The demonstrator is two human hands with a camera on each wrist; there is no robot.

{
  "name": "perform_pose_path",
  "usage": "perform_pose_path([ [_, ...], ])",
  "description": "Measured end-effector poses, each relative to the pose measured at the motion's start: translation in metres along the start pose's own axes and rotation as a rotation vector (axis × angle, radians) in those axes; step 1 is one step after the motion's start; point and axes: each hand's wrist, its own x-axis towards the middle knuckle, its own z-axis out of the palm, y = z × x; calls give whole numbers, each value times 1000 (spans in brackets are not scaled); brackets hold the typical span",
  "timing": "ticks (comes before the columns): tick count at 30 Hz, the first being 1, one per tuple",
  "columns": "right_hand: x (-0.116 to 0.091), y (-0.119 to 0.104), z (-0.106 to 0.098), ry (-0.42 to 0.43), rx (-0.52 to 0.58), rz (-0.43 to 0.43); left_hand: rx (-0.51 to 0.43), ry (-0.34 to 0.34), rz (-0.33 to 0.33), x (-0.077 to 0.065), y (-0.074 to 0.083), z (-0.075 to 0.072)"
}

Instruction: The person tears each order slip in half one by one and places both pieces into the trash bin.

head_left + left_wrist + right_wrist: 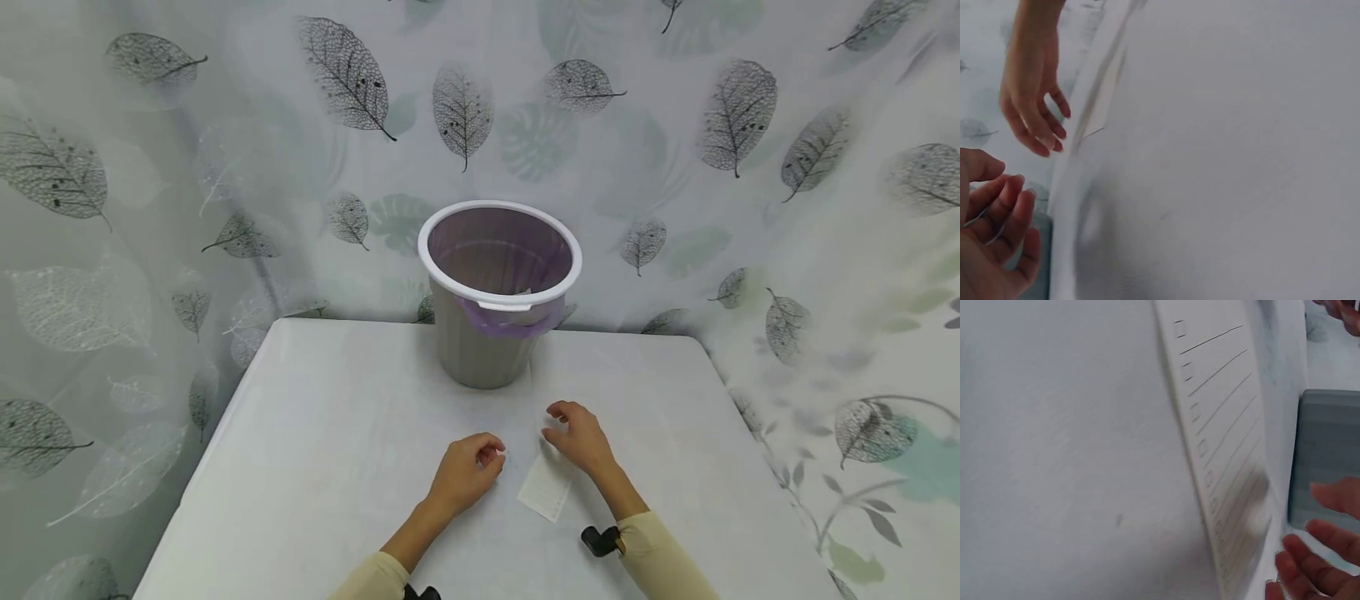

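A white slip of paper point(544, 492), printed with a column of checkboxes and ruled lines, lies on the table between my hands. My right hand point(585, 437) hovers at the slip's far end, its fingers bent loosely with a gap between thumb and fingertips. To the left of the paper is my left hand point(460, 477), fingers loosely curled. In the left wrist view, nothing shows between the thumb and fingers of the left hand point(997, 225). The checkbox print point(1213, 425) shows clearly in the right wrist view, beside the relaxed right fingers point(1316, 562).
A grey waste bin point(480, 350) with a white rim and purple liner stands at the table's far edge, beyond both hands. Something small and white point(523, 292) shows inside it. A white cloth covers the table point(322, 442). Leaf-patterned curtains point(525, 125) hang behind.
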Motion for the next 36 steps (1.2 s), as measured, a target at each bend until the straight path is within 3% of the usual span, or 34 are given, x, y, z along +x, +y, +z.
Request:
perform_pose_path([
  [5,-4,6,3,-99,-162,78,19,-35,-13,-13,-6,14],
  [8,-5,5,5,-126,-203,113,13,-48,-25,-17,-7,17],
  [13,-7,2,5,-168,-146,171,23,-61,-24,-19,-7,17],
  [21,-11,-1,7,-191,-125,173,51,-62,-32,-15,-3,14],
  [28,-11,-2,10,-199,-91,131,69,-70,-16,-13,-4,12],
  [36,-11,-13,7,-206,71,-99,98,-109,-36,-3,-6,3],
])
